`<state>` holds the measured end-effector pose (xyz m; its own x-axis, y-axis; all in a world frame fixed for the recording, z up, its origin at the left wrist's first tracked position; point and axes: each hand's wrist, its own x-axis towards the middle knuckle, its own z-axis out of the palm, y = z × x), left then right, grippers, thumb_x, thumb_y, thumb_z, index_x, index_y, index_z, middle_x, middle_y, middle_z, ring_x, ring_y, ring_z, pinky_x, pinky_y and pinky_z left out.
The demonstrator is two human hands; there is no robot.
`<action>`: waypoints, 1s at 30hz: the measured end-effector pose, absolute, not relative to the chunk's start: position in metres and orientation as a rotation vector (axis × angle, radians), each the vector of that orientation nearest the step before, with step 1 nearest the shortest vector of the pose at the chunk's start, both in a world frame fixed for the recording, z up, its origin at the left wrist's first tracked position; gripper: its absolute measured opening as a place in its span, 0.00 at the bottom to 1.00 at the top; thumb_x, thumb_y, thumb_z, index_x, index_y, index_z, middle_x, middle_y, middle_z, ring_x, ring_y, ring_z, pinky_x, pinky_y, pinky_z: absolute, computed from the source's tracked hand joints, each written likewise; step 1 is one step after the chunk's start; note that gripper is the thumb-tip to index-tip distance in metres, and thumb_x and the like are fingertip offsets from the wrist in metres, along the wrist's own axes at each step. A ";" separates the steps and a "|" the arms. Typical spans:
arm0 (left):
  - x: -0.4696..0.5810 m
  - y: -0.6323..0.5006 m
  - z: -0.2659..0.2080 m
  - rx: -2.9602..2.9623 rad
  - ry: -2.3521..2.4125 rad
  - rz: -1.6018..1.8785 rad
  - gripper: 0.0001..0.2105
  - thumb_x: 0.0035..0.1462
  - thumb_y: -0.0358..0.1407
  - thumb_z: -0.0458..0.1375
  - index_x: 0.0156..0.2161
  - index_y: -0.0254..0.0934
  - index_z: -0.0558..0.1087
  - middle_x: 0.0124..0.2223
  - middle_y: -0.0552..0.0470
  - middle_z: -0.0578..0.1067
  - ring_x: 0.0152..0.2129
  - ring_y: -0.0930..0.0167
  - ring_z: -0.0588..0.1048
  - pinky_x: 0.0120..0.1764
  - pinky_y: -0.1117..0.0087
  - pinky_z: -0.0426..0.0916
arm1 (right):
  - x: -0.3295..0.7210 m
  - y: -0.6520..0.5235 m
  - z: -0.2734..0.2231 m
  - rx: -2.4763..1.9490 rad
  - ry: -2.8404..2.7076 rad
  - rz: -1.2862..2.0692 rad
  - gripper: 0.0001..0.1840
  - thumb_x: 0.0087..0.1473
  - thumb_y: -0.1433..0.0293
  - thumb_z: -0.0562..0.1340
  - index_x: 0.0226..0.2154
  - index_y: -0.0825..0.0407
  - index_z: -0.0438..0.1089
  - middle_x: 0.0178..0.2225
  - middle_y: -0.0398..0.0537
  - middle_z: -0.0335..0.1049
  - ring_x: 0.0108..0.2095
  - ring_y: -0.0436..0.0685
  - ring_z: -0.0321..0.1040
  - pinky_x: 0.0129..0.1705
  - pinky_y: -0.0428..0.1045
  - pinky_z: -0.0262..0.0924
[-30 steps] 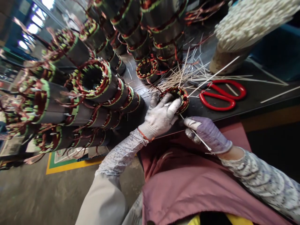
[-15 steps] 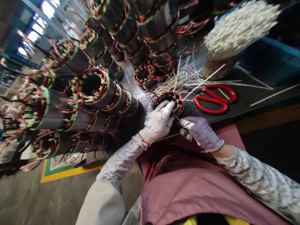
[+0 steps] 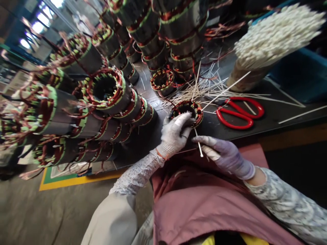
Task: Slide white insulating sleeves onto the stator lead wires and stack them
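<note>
A small motor stator (image 3: pixel 199 120) with red-brown windings stands near the table's front edge. My left hand (image 3: pixel 176 132), in a white knit glove, grips its near rim, fingers bent over the round opening and fingertips partly hidden inside. From the stator's near side a white cable tie (image 3: pixel 199 144) sticks out towards me, its head at the free end. My right hand (image 3: pixel 227 153), in a purple and white glove, is beside this tie. Its index finger stretches across the tie, and the thumb lies apart below; a firm hold does not show.
Red-handled scissors (image 3: pixel 238 114) lie right of the stator. Loose cable ties (image 3: pixel 194 90) are scattered behind it. A packed bundle of white ties (image 3: pixel 276 37) stands at the back right by a blue bin (image 3: pixel 304 75). Stacked stators (image 3: pixel 107 88) crowd the left and back.
My right hand has shifted slightly right and down, and its fingers have spread. The tie's head end now shows below the stator. My left fingers have lifted and bent more over the opening.
</note>
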<state>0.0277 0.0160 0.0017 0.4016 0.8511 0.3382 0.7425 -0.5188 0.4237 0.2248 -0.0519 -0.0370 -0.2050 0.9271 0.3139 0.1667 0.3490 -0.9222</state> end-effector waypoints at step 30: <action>0.021 0.025 -0.006 2.459 1.191 0.929 0.15 0.66 0.34 0.58 0.56 0.38 0.76 0.54 0.44 0.82 0.53 0.65 0.80 0.67 0.55 0.60 | 0.215 -0.004 -0.013 -1.463 -1.807 0.805 0.17 0.58 0.59 0.61 0.24 0.50 0.76 0.20 0.44 0.72 0.22 0.51 0.66 0.27 0.46 0.59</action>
<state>0.0210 0.0248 -0.0057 0.4613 0.7731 0.4354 0.6103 -0.6327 0.4768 0.2151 -0.0044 -0.0127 -0.1484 0.9819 0.1173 0.5698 0.1818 -0.8014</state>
